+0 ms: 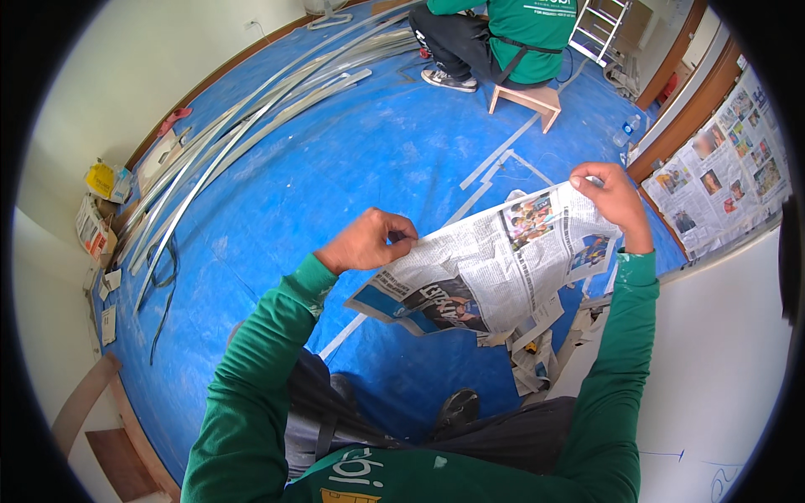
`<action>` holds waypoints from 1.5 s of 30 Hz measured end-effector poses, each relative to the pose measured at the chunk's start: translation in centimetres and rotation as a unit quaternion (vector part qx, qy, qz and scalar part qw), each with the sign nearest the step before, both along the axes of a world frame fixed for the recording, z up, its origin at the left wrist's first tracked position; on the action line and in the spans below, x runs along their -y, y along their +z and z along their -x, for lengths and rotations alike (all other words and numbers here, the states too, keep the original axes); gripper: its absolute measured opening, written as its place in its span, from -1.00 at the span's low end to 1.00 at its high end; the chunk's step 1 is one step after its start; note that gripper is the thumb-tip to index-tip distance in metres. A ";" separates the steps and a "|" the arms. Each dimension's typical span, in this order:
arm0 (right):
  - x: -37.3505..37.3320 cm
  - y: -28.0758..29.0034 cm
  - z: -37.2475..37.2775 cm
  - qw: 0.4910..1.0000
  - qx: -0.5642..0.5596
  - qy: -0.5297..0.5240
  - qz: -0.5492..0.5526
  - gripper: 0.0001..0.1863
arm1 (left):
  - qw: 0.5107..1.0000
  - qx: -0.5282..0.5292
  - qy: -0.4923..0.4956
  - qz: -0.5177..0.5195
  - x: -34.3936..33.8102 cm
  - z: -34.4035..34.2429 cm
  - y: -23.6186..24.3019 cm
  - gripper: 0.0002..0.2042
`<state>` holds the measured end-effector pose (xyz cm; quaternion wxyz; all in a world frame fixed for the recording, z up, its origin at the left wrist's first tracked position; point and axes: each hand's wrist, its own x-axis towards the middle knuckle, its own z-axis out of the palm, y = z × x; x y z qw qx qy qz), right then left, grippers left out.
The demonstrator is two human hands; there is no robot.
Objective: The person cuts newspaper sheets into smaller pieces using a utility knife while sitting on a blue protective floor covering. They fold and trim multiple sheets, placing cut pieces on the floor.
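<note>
A sheet of newspaper (503, 272) hangs in the air in front of me, stretched between both hands and slightly creased. My left hand (369, 239) pinches its upper left corner between thumb and fingers. At the upper right corner, my right hand (612, 201) grips the edge, thumb on top. The lower edge of the sheet droops freely over the blue floor sheet (319, 176). Below it, a pile of loose newspaper (532, 365) lies on the floor beside my legs.
Long metal strips (243, 126) lie along the left wall. A person (524, 42) in green sits on a low wooden stool (528, 99) ahead. A ladder (599, 29) and water bottle (625, 130) are at far right. Newspaper (719, 163) covers the right-hand panel.
</note>
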<state>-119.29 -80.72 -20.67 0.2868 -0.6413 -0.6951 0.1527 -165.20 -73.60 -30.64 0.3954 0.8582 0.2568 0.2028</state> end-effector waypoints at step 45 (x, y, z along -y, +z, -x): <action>0.0 -1.6 2.5 0.999 -0.006 0.016 0.031 -0.78 | 0.962 0.060 0.244 -0.106 -4.5 7.3 1.4 -0.66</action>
